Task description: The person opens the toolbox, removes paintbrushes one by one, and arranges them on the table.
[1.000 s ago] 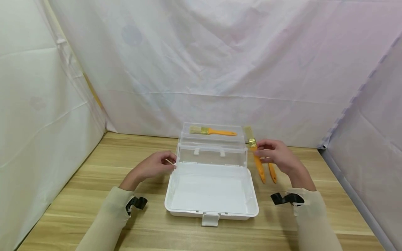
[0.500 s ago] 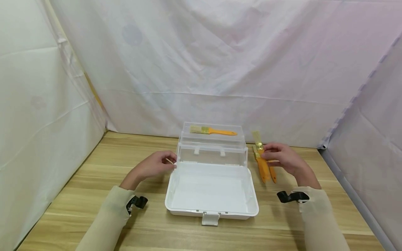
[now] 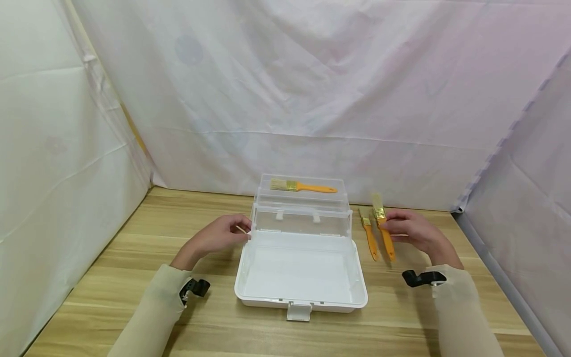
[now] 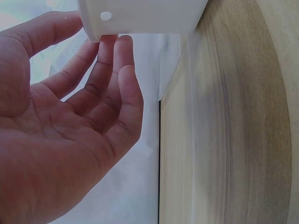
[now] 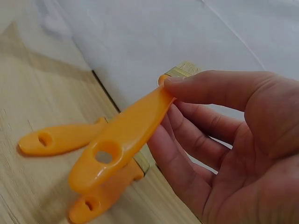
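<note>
My right hand [image 3: 412,230] pinches a paintbrush [image 5: 124,128] at the neck of its orange handle, bristles pointing away. Below it, a second orange-handled paintbrush [image 5: 105,196] lies on the table, hidden in the head view by the held one. A third, narrower paintbrush [image 3: 369,235] lies to the left, beside the box. With thumb and fingertips my left hand [image 3: 223,235] holds the back-left corner of an open white plastic box [image 3: 301,307]. Another paintbrush [image 3: 312,188] lies crosswise on the clear raised part [image 3: 303,221] at the box's back.
A wooden table [image 3: 134,258] carries everything. White cloth [image 3: 285,99] hangs behind it and along both sides. The box's latch [image 3: 299,312] hangs down at the front. Each wrist wears a black camera mount.
My right hand has carried the paintbrush rightward, from beside the box's raised part to over the other brush on the table. My left hand and the box have stayed put.
</note>
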{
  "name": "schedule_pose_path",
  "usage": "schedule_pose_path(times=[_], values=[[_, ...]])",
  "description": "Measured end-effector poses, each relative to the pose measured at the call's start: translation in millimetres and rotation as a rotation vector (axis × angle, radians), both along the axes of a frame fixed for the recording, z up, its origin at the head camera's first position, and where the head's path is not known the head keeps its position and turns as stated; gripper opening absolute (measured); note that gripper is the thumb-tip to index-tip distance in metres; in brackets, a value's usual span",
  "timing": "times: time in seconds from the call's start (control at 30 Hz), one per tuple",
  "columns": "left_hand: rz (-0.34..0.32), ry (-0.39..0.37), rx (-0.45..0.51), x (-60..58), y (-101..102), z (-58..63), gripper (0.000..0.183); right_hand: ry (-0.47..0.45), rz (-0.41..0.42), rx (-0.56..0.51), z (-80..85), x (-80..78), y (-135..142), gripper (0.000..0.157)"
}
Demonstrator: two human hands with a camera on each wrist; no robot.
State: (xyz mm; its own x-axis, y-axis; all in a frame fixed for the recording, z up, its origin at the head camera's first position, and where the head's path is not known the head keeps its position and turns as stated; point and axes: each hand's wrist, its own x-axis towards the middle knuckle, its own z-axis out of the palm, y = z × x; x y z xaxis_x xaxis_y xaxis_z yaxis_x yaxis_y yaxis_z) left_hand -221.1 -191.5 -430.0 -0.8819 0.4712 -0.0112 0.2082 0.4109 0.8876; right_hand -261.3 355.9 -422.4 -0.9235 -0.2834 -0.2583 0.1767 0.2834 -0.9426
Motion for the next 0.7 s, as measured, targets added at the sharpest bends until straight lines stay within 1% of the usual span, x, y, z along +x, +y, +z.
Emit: schedule_pose_path(times=[0.13,0.23,0.3,0.53,0.6,0.7], values=[[0.002,-0.005,0.0,0.2,0.0,0.3,0.023,-0.029,-0.021,-0.001,-5.2,-3.5,11.3,0.013],[0.002,-0.008,0.0,0.2,0.1,0.5,0.023,-0.04,-0.037,0.022,-8.5,-4.6,19.4,0.013],[0.001,-0.006,-0.002,0.2,0.1,0.5,0.023,-0.048,-0.046,0.039,-10.6,-5.2,24.1,0.016],[0.003,-0.008,-0.001,0.1,0.3,0.3,0.024,-0.106,-0.117,0.056,-15.0,-7.0,37.4,0.018],[0.004,-0.009,-0.002,-0.1,0.3,0.2,0.024,-0.117,-0.128,0.068,-16.1,-8.1,40.7,0.023],[0.004,-0.008,-0.004,-0.2,0.2,0.2,0.023,-0.125,-0.157,0.091,-17.3,-9.3,44.0,0.037]])
